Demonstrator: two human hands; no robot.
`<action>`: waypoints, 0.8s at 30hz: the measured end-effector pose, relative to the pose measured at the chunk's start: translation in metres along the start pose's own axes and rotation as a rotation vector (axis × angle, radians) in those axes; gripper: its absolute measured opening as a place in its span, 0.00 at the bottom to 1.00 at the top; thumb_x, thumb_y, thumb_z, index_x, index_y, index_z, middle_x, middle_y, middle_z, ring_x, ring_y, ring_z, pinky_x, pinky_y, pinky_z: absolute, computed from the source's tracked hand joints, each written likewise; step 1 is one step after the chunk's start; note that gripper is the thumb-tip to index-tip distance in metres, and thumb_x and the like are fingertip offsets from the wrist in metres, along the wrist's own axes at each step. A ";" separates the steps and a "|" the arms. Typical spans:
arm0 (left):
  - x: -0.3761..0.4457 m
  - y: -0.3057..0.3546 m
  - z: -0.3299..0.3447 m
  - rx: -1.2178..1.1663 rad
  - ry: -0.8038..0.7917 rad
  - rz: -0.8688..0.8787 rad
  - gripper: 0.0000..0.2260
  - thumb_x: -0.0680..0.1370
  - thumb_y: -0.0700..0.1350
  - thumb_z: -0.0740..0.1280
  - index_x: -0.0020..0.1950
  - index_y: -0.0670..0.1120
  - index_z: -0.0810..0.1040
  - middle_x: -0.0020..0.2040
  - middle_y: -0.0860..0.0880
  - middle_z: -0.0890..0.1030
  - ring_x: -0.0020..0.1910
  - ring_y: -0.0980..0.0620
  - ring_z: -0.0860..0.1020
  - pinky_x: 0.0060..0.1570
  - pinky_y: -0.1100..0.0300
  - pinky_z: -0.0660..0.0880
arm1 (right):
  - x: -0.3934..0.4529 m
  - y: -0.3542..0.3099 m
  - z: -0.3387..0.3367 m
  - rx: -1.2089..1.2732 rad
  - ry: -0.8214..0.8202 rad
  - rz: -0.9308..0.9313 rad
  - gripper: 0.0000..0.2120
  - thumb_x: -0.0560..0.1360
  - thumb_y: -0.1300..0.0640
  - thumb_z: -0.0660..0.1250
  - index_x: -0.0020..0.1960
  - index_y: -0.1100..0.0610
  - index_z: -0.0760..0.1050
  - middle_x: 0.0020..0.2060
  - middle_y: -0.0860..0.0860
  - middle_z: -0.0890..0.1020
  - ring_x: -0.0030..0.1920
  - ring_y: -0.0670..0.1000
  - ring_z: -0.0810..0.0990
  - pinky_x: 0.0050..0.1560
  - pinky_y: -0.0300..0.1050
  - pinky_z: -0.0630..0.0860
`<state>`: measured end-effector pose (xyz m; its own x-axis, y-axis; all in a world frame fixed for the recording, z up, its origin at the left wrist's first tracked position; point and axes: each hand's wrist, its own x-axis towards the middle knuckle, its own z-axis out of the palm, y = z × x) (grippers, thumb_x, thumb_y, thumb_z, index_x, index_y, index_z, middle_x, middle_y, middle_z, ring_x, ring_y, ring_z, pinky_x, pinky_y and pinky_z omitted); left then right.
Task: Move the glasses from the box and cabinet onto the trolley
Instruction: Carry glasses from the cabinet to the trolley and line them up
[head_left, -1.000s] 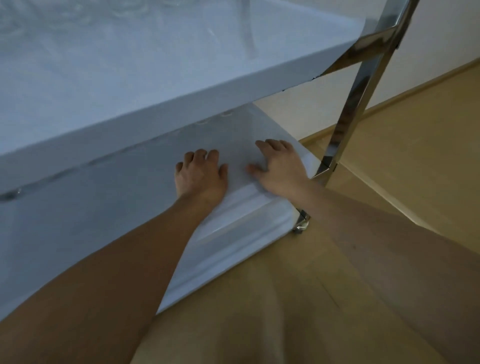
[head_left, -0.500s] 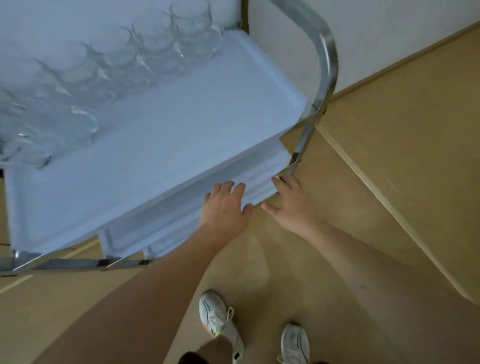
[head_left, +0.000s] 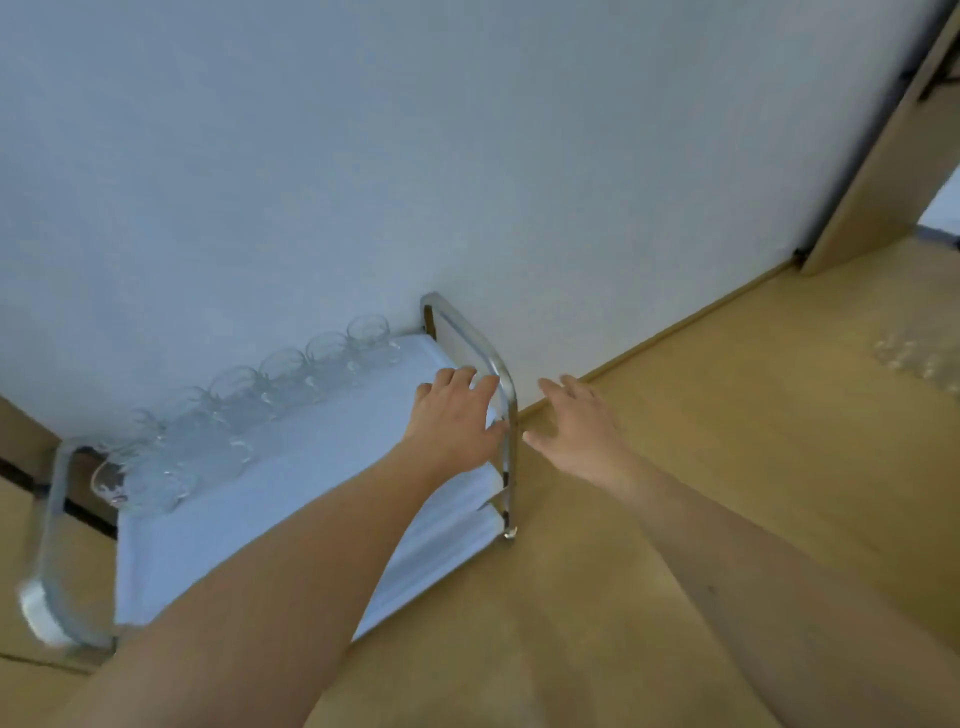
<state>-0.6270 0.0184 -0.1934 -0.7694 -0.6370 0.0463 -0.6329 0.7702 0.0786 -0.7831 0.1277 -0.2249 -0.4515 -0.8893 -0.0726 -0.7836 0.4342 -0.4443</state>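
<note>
1. Trolley (head_left: 311, 467): white top shelf with two lower white shelves showing beneath its right end; chrome tube frame; stands in the lower left and centre of the frame, against a pale wall (head_left: 467, 156); blurred throughout.
2. Right-end handle (head_left: 488, 358): chrome hoop rising at the centre of the frame, its near leg running down to a foot (head_left: 509, 531) on the floor.
3. Left-end handle (head_left: 49, 519): chrome hoop at the left edge of the frame; heavily smeared.
4. Glasses on the trolley (head_left: 249, 395): clear, rounded, handled cups; a row along the far edge of the top shelf beside the wall, running from centre frame toward the left; a few more clustered at the left end (head_left: 145, 478); exact count cannot be told through the blur.
5. Glasses on the floor (head_left: 919, 358): faint clear group at the right edge of the frame, well apart from the trolley; detail too blurred to tell.
6. Left hand (head_left: 457, 415): centre of the frame, over the right end of the top shelf; fingers straight and relaxed, grasping nothing; fingertips just beside the right-end handle; whether they touch it cannot be told.
7. Right hand (head_left: 576, 431): just right of the handle, over the floor; fingers spread and released, holding nothing; apart from the trolley.
8. Floor (head_left: 727, 467): light wood, filling the lower right of the frame; a skirting line where it meets the wall.
9. Door frame (head_left: 883, 171): wooden, at the upper right of the frame, a bright opening beyond it.
</note>
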 end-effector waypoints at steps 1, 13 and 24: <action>0.008 0.011 -0.013 0.005 0.019 0.017 0.28 0.80 0.59 0.63 0.78 0.51 0.64 0.76 0.45 0.67 0.75 0.42 0.63 0.69 0.43 0.65 | 0.000 0.003 -0.019 -0.016 0.032 -0.002 0.38 0.78 0.40 0.66 0.82 0.50 0.55 0.81 0.57 0.56 0.80 0.59 0.52 0.79 0.54 0.50; 0.133 0.140 -0.095 0.053 0.170 0.301 0.29 0.80 0.61 0.62 0.78 0.50 0.63 0.78 0.44 0.64 0.76 0.41 0.61 0.69 0.42 0.64 | 0.003 0.088 -0.182 -0.097 0.313 0.180 0.40 0.77 0.39 0.67 0.82 0.51 0.54 0.81 0.58 0.57 0.80 0.60 0.54 0.79 0.54 0.53; 0.285 0.260 -0.105 -0.023 0.202 0.674 0.29 0.79 0.60 0.62 0.77 0.50 0.64 0.76 0.44 0.65 0.74 0.41 0.62 0.68 0.43 0.64 | 0.039 0.184 -0.267 -0.178 0.502 0.492 0.39 0.75 0.40 0.70 0.80 0.52 0.59 0.76 0.56 0.66 0.75 0.60 0.64 0.74 0.53 0.62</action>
<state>-1.0013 0.0339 -0.0549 -0.9608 -0.0165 0.2766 -0.0203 0.9997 -0.0110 -1.0587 0.2109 -0.0708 -0.8778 -0.4303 0.2107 -0.4775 0.8219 -0.3106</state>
